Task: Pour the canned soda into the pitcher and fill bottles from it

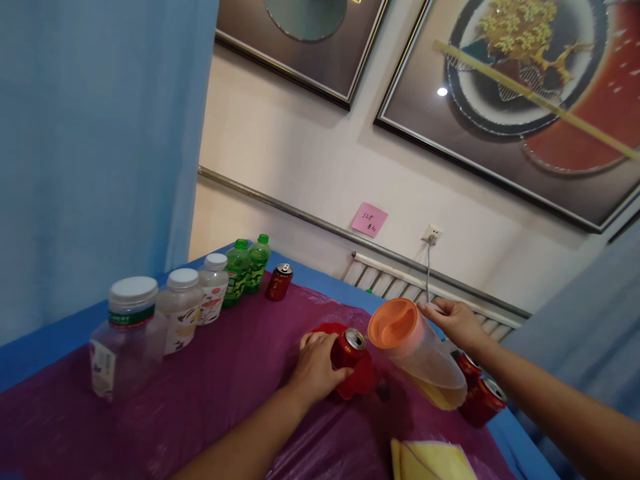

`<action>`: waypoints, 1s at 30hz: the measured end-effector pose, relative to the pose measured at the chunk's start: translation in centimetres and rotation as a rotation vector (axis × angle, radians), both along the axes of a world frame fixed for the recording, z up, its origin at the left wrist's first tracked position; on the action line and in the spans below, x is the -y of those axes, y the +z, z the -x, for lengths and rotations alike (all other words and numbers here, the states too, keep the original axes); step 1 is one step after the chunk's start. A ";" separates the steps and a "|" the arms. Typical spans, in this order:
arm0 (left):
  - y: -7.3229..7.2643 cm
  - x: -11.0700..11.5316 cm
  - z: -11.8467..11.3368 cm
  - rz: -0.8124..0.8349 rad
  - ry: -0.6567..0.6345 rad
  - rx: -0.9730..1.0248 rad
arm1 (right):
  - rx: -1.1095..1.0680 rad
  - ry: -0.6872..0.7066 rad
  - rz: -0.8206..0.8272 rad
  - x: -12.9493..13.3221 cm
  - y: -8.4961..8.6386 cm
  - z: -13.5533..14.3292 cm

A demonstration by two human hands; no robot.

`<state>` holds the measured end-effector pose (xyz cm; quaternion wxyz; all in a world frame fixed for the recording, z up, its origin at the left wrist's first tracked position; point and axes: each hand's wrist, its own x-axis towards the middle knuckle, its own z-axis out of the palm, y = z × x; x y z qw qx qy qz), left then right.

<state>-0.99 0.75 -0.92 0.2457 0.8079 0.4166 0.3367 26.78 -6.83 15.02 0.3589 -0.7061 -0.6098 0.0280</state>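
My left hand (314,368) is wrapped round a red drink can (349,349) with an opened top. Around and under the can lies a red, wavy-edged piece (361,380), perhaps a shallow dish; the hand hides part of it. My right hand (457,325) is closed at the handle side of a clear plastic pitcher (429,353) with an orange lid (395,323). The pitcher is tilted, its lid end leaning left toward the can, and some yellowish liquid shows low inside it. No stream of liquid is visible between them.
Along the left stand clear jars with white lids (134,293), two green bottles (239,270) and another red can (280,283). More red cans (484,401) stand behind the pitcher. A folded yellow cloth (433,461) lies at the front of the purple sheet (210,393).
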 end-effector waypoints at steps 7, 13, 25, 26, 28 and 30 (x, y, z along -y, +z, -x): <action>0.0 0.1 0.0 0.005 -0.004 -0.003 | 0.000 -0.011 0.025 0.0 0.0 0.1; 0.1 0.1 0.0 0.002 0.001 -0.001 | 0.008 -0.001 -0.001 -0.1 -0.1 0.0; 0.1 0.2 0.0 -0.005 0.002 -0.002 | -0.008 0.000 0.033 -0.1 0.0 -0.1; 0.1 0.2 0.0 -0.006 0.000 -0.003 | -0.007 0.001 0.033 0.0 0.0 0.0; 0.1 0.1 0.0 -0.008 -0.001 -0.002 | -0.012 0.000 0.037 0.0 0.1 0.1; 0.1 0.1 0.0 -0.009 0.001 0.000 | -0.018 -0.004 0.040 0.1 0.1 0.2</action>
